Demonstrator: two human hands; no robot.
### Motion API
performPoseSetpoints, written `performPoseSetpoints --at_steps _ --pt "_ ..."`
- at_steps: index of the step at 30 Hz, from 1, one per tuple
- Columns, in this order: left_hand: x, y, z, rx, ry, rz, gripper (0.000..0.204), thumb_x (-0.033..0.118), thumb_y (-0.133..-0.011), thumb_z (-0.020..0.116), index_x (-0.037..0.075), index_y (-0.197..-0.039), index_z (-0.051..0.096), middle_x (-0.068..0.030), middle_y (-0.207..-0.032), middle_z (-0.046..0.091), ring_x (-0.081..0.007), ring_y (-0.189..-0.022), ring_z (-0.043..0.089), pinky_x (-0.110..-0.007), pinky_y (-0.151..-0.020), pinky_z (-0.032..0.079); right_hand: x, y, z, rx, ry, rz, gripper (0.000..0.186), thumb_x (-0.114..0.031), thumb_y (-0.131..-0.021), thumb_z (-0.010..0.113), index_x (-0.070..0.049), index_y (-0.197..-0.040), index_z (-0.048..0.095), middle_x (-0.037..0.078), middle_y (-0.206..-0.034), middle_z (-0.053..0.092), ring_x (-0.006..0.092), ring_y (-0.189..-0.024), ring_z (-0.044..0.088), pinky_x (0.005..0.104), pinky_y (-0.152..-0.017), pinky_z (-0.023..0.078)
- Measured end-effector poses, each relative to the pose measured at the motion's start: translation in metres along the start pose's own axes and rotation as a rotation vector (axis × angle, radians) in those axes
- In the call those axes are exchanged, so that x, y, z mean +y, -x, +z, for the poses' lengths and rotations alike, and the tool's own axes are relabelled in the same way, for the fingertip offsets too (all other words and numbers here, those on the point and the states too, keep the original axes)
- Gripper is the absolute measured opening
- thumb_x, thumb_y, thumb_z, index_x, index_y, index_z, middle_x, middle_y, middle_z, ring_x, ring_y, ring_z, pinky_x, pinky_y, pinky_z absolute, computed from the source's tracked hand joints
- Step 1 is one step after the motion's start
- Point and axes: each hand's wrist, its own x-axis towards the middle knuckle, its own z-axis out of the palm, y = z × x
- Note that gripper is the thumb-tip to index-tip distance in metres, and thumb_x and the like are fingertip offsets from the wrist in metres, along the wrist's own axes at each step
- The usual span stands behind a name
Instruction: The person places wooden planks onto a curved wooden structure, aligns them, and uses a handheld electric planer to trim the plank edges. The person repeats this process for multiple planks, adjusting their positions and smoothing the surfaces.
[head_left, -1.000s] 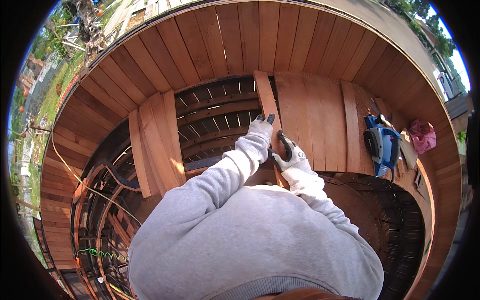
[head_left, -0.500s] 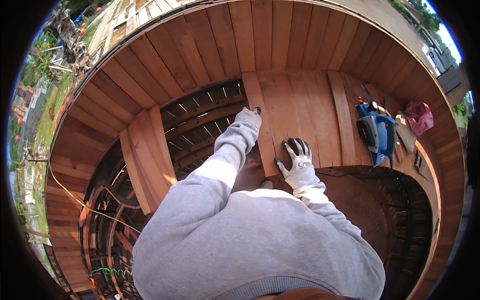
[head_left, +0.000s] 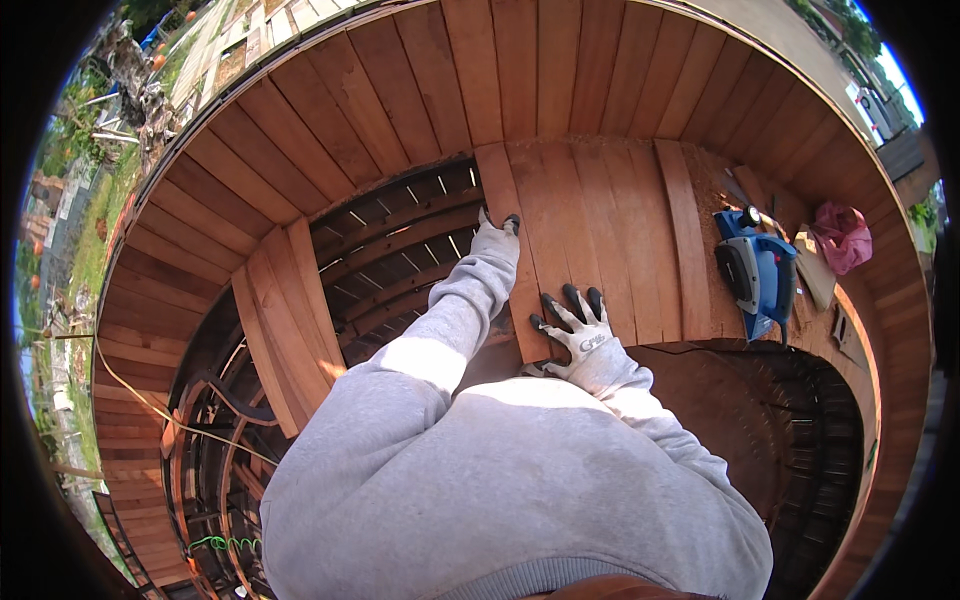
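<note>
A loose-looking reddish wooden plank [head_left: 507, 190] lies at the left edge of a row of fitted seat boards [head_left: 600, 230]. My left hand [head_left: 497, 243], in a white glove with dark fingertips, is closed on the plank's left edge, partly over the slatted gap [head_left: 405, 235]. At the boards' near ends my right hand [head_left: 580, 338], gloved the same way, rests with fingers spread across the wood; its thumb side reaches the plank's near end. What lies under the left fingers is hidden.
A blue power planer [head_left: 757, 270] sits on the right among sawdust, with a pink cloth or bag [head_left: 842, 237] beside it. Several boards [head_left: 285, 310] lie left of the gap. A curved wooden backrest [head_left: 520, 65] surrounds everything; a yellow cord [head_left: 160, 408] hangs left.
My right hand has slid left along the boards' near ends, its fingers now spread wider. The left hand stays at the plank's edge. The view has shifted slightly.
</note>
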Motion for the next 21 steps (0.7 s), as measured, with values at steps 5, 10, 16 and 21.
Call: performPoseSetpoints --at_steps 5,10,16,21 --pt "-0.01 -0.011 0.008 0.138 -0.011 0.02 0.08 0.047 -0.091 0.066 0.001 -0.149 0.035 -0.0256 -0.131 0.061 -0.0396 -0.121 0.06 -0.043 -0.102 0.049 -0.001 -0.002 -0.005 0.038 -0.016 -0.05 0.072 -0.046 -0.081 0.075 -0.026 -0.146 0.052 0.008 -0.161 0.033 0.0362 -0.153 0.017 0.0561 -0.125 0.007" --pt "-0.028 -0.004 -0.005 0.086 -0.109 0.054 0.057 0.046 -0.091 0.067 0.001 -0.124 0.058 -0.022 -0.122 0.065 -0.0367 -0.119 0.062 -0.042 -0.099 0.051 0.003 -0.002 0.015 -0.009 0.07 -0.191 0.057 -0.043 -0.092 0.062 -0.023 -0.145 0.053 0.009 -0.161 0.033 0.0379 -0.152 0.016 0.0567 -0.125 0.007" --pt "-0.086 -0.051 0.015 0.051 -0.425 0.189 0.044 0.046 -0.097 0.058 0.005 -0.112 0.065 -0.015 -0.116 0.071 -0.0312 -0.108 0.067 -0.04 -0.094 0.052 -0.006 -0.022 0.047 0.029 0.004 -0.41 0.048 -0.037 -0.091 0.064 -0.019 -0.135 0.061 0.011 -0.158 0.037 0.0492 -0.149 0.019 0.0605 -0.122 0.016" --pt "-0.089 -0.021 0.005 0.02 -0.443 0.279 0.038 0.044 -0.099 0.056 0.011 -0.113 0.067 -0.0111 -0.112 0.072 -0.0275 -0.105 0.069 -0.038 -0.089 0.053 0.003 -0.026 0.069 0.01 0.058 -0.487 0.054 -0.039 -0.088 0.068 -0.021 -0.139 0.059 0.01 -0.16 0.034 0.0516 -0.148 0.019 0.0635 -0.121 0.018"
